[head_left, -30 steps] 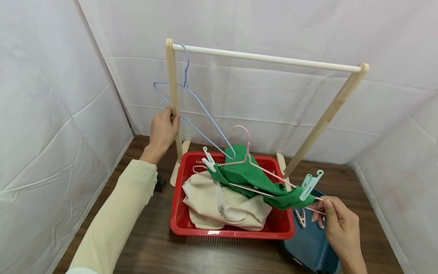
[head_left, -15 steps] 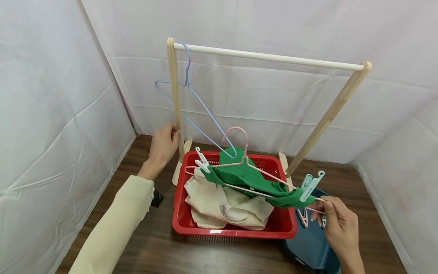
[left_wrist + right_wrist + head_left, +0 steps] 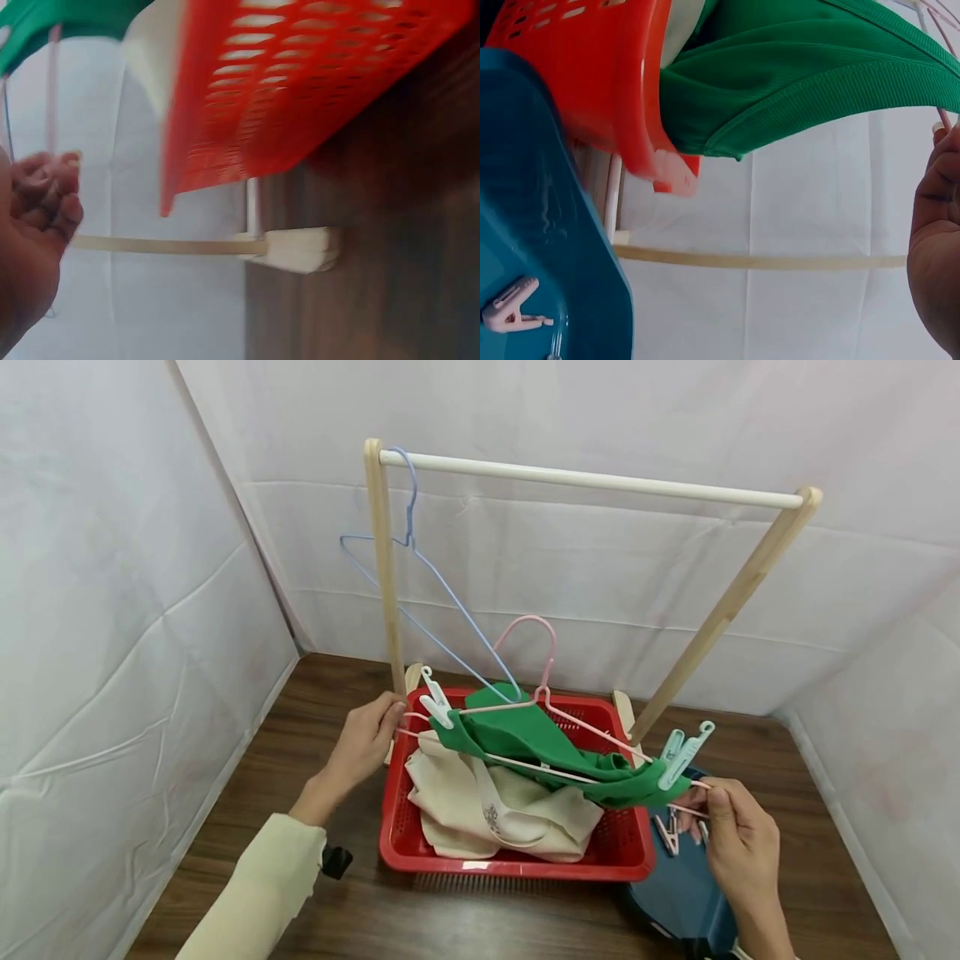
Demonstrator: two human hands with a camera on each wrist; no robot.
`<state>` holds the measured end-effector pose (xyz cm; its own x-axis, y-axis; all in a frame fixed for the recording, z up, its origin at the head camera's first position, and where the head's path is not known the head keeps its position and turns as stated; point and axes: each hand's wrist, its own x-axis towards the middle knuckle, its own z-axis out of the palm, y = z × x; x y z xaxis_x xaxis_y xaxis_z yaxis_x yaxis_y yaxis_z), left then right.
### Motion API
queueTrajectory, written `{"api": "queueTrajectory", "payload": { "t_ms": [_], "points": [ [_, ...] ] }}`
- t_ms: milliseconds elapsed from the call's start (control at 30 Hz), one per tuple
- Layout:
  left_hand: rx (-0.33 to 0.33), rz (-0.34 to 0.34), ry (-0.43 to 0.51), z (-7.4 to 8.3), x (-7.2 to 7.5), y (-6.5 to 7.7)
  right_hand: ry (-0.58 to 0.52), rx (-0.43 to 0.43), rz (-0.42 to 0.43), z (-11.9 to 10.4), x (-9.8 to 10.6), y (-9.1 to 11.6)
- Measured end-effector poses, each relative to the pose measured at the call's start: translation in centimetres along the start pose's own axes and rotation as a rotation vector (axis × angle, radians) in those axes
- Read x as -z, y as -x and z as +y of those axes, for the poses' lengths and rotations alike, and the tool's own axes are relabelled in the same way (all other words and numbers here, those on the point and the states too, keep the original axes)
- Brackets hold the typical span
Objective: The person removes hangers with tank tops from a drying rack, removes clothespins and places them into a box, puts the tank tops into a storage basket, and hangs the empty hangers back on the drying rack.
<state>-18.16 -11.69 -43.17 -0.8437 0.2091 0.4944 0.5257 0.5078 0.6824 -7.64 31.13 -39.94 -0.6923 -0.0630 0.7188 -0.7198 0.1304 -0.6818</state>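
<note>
A pink clothes hanger (image 3: 546, 697) is held above the red basket by both ends. My left hand (image 3: 365, 739) pinches its left end; in the left wrist view the fingers (image 3: 64, 187) curl at the hanger's wire. Its right end is gripped by my right hand (image 3: 742, 835), thumb on top. A green garment (image 3: 525, 735) hangs from the hanger, fixed by a pale clothespin (image 3: 437, 700) at the left and a mint clothespin (image 3: 684, 758) at the right. The garment's lower part droops into the red basket (image 3: 517, 867); the right wrist view shows its ribbed green fabric (image 3: 810, 82).
Cream cloth (image 3: 495, 810) lies in the basket. Behind stands a wooden rack with a white rail (image 3: 585, 479), a blue hanger (image 3: 457, 602) hooked at its left end. A dark blue bin (image 3: 675, 885) with a pink clothespin (image 3: 514, 307) sits at the right.
My left hand has come down from the rack's left post and taken the pink hanger's left end. The hanger's hook has risen slightly. My right hand keeps its grip.
</note>
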Motion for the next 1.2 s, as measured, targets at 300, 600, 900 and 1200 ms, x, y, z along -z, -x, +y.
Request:
{"api": "queueTrajectory", "payload": {
  "t_ms": [300,600,900,1200],
  "points": [
    [0.039,0.077,0.08,0.1,0.1,3.4,-0.059,-0.017,-0.016,0.8,-0.9,-0.2],
    [0.034,0.043,0.221,1.7,1.6,5.4,-0.021,-0.053,-0.042,1.5,-1.4,-0.5],
    [-0.087,0.192,0.211,3.9,1.4,7.1,0.18,-0.18,-0.059,3.2,-1.0,0.9],
    [-0.059,0.336,0.223,1.2,-0.7,8.6,0.333,-0.358,-0.18,3.0,-0.5,1.0]
  ]
}}
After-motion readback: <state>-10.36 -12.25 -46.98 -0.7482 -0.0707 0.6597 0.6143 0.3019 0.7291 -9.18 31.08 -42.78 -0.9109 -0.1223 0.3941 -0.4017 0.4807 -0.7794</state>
